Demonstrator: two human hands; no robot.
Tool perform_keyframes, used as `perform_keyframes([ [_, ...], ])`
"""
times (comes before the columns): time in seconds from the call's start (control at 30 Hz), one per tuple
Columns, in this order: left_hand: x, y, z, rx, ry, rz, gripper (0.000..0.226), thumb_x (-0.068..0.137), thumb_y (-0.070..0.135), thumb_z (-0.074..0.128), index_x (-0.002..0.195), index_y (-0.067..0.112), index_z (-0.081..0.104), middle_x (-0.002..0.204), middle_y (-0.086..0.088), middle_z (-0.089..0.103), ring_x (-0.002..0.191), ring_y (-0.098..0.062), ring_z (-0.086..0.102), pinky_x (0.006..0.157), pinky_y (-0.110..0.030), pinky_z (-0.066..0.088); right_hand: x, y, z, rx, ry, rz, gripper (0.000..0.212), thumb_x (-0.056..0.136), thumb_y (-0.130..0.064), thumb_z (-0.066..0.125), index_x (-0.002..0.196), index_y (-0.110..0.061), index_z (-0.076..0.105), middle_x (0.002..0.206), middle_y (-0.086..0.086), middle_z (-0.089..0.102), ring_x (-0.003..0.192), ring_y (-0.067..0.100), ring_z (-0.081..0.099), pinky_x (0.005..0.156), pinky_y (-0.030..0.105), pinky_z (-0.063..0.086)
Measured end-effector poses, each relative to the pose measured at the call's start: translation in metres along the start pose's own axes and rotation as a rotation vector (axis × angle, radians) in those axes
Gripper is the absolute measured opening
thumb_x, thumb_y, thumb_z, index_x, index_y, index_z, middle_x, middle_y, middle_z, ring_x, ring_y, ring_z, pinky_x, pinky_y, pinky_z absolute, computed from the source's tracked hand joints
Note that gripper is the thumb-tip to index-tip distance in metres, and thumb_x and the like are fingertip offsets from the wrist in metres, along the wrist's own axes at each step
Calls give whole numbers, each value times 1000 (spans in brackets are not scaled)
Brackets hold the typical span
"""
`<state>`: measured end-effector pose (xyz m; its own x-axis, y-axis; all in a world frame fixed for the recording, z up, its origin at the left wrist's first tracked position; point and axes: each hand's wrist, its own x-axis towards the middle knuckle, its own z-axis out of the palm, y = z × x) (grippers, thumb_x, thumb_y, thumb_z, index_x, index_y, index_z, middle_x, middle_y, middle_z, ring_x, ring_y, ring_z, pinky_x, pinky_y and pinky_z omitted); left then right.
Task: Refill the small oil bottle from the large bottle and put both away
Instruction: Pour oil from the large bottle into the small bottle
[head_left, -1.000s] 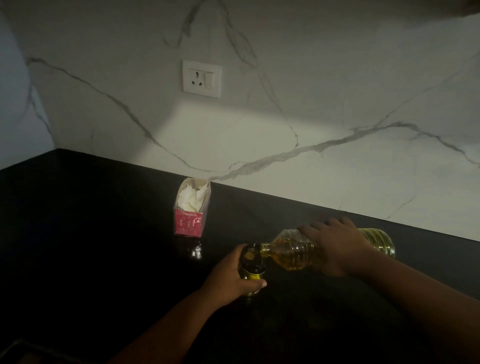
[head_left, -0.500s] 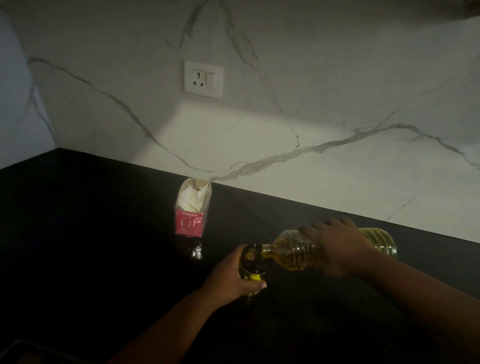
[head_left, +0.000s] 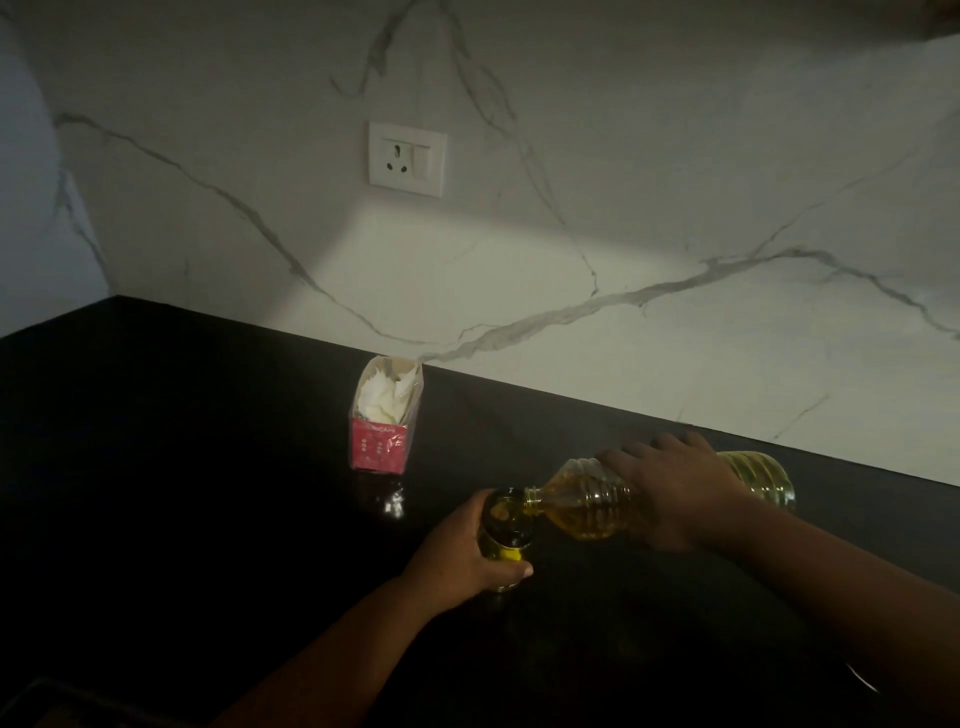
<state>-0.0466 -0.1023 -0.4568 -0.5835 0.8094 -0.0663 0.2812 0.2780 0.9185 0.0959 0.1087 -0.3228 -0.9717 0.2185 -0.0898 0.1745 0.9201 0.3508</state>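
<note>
The small oil bottle stands upright on the black counter, its open mouth facing up with yellow oil inside. My left hand wraps around its left side and base. The large clear ribbed bottle, part full of yellow oil, lies tipped almost flat, its neck resting over the small bottle's mouth. My right hand grips the large bottle from above around its middle, hiding that stretch. The large bottle's base end points right, toward the wall.
A pink carton with white paper in its open top stands behind and left of the bottles. A small dark object sits just in front of it. The marble wall carries a white socket. A dark edge shows at bottom left.
Both hands and both bottles hold nearly the same pose. The large bottle stays tipped over the small one.
</note>
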Motion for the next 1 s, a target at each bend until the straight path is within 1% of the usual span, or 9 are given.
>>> perform_keyframes([
  [0.1, 0, 0, 0, 3, -5, 4, 77, 58, 47, 89, 116, 63, 41, 126, 20, 59, 120, -3, 56, 106, -40, 48, 0, 0, -1, 5, -11, 2, 83, 68, -72, 52, 139, -38, 27, 130, -10, 52, 115, 21, 50, 99, 43, 35],
  [0.17, 0, 0, -1, 2, -1, 2, 82, 56, 50, 88, 122, 58, 42, 127, 20, 59, 121, -3, 56, 106, -41, 47, 0, -1, -1, -9, -6, 6, 82, 67, -73, 50, 138, -38, 28, 129, -10, 52, 114, 21, 51, 98, 42, 36],
  [0.23, 1, 0, 0, 4, -5, 0, 88, 57, 49, 88, 132, 48, 43, 128, 19, 58, 122, -5, 55, 107, -42, 47, 0, -1, 0, -14, 4, 9, 80, 67, -72, 50, 137, -39, 29, 128, -11, 53, 112, 21, 52, 97, 42, 37],
  [0.3, 1, -1, 0, 3, 2, 1, 89, 59, 45, 90, 136, 43, 44, 128, 17, 59, 122, -6, 56, 107, -42, 47, 0, -1, 1, -18, 10, 8, 80, 67, -72, 51, 137, -39, 30, 128, -11, 53, 112, 21, 52, 96, 41, 37],
  [0.43, 1, -1, -1, 14, -2, -2, 84, 63, 40, 90, 130, 50, 42, 128, 18, 58, 122, -6, 55, 107, -42, 46, 0, 0, 2, -19, 15, 5, 81, 66, -71, 53, 137, -38, 31, 125, -11, 55, 110, 22, 53, 95, 41, 37],
  [0.7, 3, -2, 0, 12, -7, -15, 90, 64, 37, 91, 140, 41, 41, 133, 15, 56, 127, -10, 53, 108, -45, 45, -1, 0, 3, -29, 30, 4, 80, 68, -73, 50, 137, -38, 30, 124, -10, 55, 109, 21, 54, 93, 40, 37],
  [0.87, 3, -2, -1, 24, -10, -21, 89, 65, 38, 90, 140, 40, 41, 133, 16, 56, 126, -9, 53, 109, -44, 45, 0, -1, 2, -33, 26, 9, 79, 67, -74, 47, 136, -38, 31, 123, -11, 56, 109, 21, 54, 92, 40, 37],
  [1.0, 3, -1, -1, 30, -18, -31, 92, 65, 39, 90, 142, 40, 39, 135, 16, 54, 128, -8, 51, 110, -44, 44, 0, -2, 2, -22, 25, 10, 79, 68, -73, 49, 137, -38, 31, 124, -11, 55, 109, 21, 53, 93, 40, 37],
])
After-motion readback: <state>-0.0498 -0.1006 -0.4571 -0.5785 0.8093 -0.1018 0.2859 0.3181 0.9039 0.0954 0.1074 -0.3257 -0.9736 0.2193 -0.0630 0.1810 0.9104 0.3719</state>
